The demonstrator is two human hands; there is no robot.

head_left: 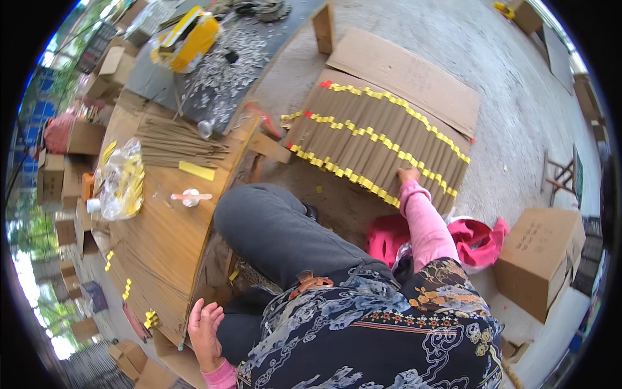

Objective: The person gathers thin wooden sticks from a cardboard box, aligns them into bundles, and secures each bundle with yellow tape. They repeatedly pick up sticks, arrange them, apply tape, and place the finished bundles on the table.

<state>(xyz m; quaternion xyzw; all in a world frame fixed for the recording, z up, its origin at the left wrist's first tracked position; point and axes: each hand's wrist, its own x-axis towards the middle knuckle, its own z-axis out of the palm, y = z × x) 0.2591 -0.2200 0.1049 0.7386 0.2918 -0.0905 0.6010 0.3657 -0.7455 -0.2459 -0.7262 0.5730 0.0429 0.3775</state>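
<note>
My right hand (408, 174) reaches forward and rests on the lower right part of a row of brown sticks or tubes (369, 115). They lie side by side on flattened cardboard (408, 71), crossed by three lines of yellow paper bands, with a few red ones at the left end. The fingers of that hand are mostly hidden, so whether it grips a stick cannot be made out. My left hand (206, 329) is raised beside the near edge of the wooden table (175, 240), fingers stretched, holding nothing.
The table carries loose thin brown sticks (178, 144), a yellow strip (196, 170), a clear bag of yellow pieces (123, 178) and a small white pot (190, 198). Farther off stands a yellow box (188, 40). A cardboard box (539, 259) and pink cloth (387, 236) are at my right.
</note>
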